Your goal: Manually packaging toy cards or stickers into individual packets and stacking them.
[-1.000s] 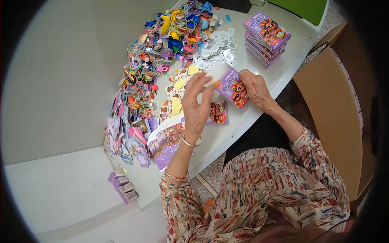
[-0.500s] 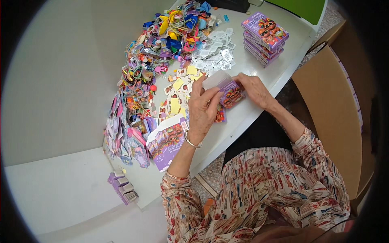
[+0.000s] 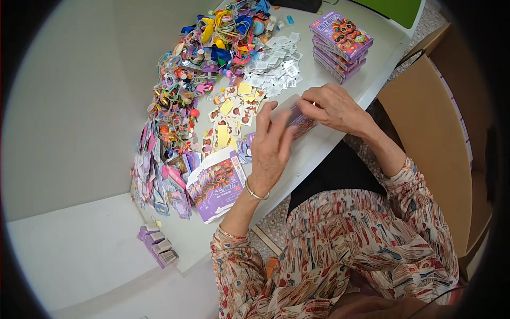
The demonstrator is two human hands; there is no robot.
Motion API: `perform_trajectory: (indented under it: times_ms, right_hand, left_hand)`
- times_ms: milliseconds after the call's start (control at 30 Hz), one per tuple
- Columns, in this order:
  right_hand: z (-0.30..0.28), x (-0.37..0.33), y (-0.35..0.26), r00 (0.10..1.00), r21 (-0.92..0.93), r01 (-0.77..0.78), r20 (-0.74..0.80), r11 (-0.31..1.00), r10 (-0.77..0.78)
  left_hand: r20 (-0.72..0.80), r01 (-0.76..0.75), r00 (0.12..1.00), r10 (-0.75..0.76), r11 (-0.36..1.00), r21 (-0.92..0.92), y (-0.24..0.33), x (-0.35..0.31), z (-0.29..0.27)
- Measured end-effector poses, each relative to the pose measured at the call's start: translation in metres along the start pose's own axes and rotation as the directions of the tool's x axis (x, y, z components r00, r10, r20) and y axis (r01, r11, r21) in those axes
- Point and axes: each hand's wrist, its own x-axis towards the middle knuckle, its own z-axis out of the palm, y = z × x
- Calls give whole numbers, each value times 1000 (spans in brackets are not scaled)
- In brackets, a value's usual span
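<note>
White tabletop (image 3: pixel 196 247), with a grey wall along its far edge. Brown cardboard box (image 3: pixel 425 138), open, beyond the near edge toward the right. Long heap of small coloured toys (image 3: pixel 212 58), spread along the far edge. Heap of pink and lilac packets (image 3: pixel 156 170), adjoining the toys toward the left edge. Flat purple cartons (image 3: pixel 218 186), overlapping in a fan between the packets and the near edge. Stack of purple boxes (image 3: pixel 342 42), slightly uneven, near the right end and close to the near edge. Left hand (image 3: pixel 271 149), blurred, with fingers spread wide beside the held box; contact with it impossible to tell. Right hand (image 3: pixel 334 109), bent narrow, with thumb and fingers holding the upper right part of the same box. Pile of white sachets (image 3: pixel 273 64), between the toys and the stack. Scattered picture cards (image 3: pixel 247 111), some yellow, in front of the toys. Purple box (image 3: pixel 305 122), tilted, between the two hands close to the near edge, partly covered by fingers. Bangle (image 3: pixel 255 192), around the left wrist.
</note>
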Motion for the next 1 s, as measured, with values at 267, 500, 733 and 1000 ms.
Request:
perform_trajectory:
  times_ms: [267,500,733,1000]
  right_hand:
    - [-15,8,-15,951,168,-233,245,958,189]
    - [3,-4,12,975,22,223,-14,974,-223]
    - [2,-10,15,955,-217,294,98,931,-278]
    - [-7,-16,8,952,-6,299,76,954,-298]
  left_hand:
    - [371,558,776,-510,280,-781,-21,7,-11]
    - [303,578,816,-492,688,-440,-7,9,-7]
    - [-46,-114,993,106,972,-204,-8,-8,6]
    - [-19,204,975,-221,927,-316,4,-8,16]
